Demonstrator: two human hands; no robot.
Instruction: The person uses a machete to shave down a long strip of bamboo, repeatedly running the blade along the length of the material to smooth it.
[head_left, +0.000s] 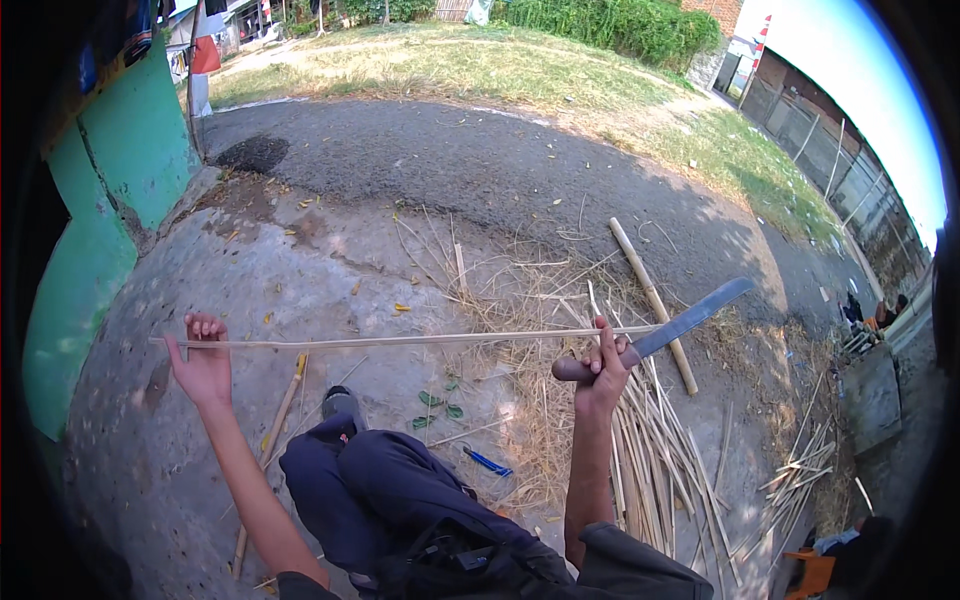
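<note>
A long, thin bamboo strip [430, 340] stretches nearly level across the view in front of me. My left hand [205, 365] is closed around its left end, fingers curled and thumb along the near side. At the right, my right hand [604, 372] grips the dark wooden handle of a machete [700, 315], whose wide grey blade points up and to the right. The strip's right part passes by the fingers of that hand and reaches the blade; whether those fingers also pinch the strip is unclear. My bent legs in dark trousers [390, 490] are below.
A pile of split bamboo strips [655, 460] lies below my right hand, beside straw-like shavings [535, 440]. A bamboo pole [652, 300] rests beyond. On the concrete lie a blue utility knife [488, 461], green leaves [428, 399] and a stick [297, 388]. A green wall [135, 150] stands left.
</note>
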